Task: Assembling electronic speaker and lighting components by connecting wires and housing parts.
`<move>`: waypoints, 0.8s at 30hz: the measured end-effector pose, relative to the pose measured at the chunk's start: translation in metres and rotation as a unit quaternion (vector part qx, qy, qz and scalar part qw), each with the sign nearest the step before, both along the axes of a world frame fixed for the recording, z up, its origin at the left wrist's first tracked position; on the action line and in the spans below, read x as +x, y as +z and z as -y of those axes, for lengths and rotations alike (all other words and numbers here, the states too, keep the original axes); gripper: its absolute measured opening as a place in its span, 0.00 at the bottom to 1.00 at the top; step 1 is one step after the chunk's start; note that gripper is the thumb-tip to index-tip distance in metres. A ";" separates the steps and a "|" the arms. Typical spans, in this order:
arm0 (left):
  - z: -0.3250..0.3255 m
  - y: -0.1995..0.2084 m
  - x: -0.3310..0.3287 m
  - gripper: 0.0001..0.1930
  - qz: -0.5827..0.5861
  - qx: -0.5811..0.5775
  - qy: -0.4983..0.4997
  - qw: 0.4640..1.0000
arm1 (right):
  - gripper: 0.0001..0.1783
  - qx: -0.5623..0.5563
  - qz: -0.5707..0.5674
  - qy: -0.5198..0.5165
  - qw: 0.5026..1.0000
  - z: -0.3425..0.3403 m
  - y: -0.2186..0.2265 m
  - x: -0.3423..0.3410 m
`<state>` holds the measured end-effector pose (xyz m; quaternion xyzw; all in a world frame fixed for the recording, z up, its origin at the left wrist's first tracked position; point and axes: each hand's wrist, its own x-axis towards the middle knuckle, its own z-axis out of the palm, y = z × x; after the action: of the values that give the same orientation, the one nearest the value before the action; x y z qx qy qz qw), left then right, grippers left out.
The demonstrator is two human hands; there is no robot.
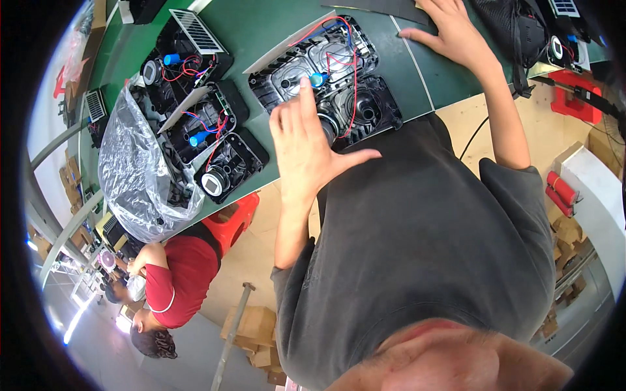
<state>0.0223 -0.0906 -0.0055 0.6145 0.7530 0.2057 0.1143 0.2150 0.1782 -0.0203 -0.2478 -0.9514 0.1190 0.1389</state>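
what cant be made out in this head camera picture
All in the head view:
- Right hand: some fingertips, cut off by the top edge.
- Open black housing: part of its inside, hidden by the left hand.
- Clear plastic bag: what lies beneath, obscured by folds and glare.

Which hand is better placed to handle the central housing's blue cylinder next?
Left, most likely: the left hand has a fingertip beside the blue cylinder; the right hand is away from the housing.
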 end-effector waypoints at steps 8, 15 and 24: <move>-0.062 0.006 -0.037 0.16 -0.021 0.199 -0.071 0.977 | 0.28 -0.032 0.023 -0.007 0.999 -0.002 0.025 0.005; -0.091 0.006 -0.051 0.19 -0.202 0.125 -0.075 0.968 | 0.14 -0.048 -0.304 0.101 0.946 0.040 0.004 -0.077; -0.092 0.005 -0.051 0.16 -0.139 0.078 -0.078 0.984 | 0.09 -0.043 -0.193 0.015 0.980 0.056 0.020 -0.082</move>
<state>-0.0287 0.0016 -0.0004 0.7011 0.6928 0.1671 -0.0242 0.1332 0.1226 -0.0001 -0.2116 -0.9041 0.2078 0.3077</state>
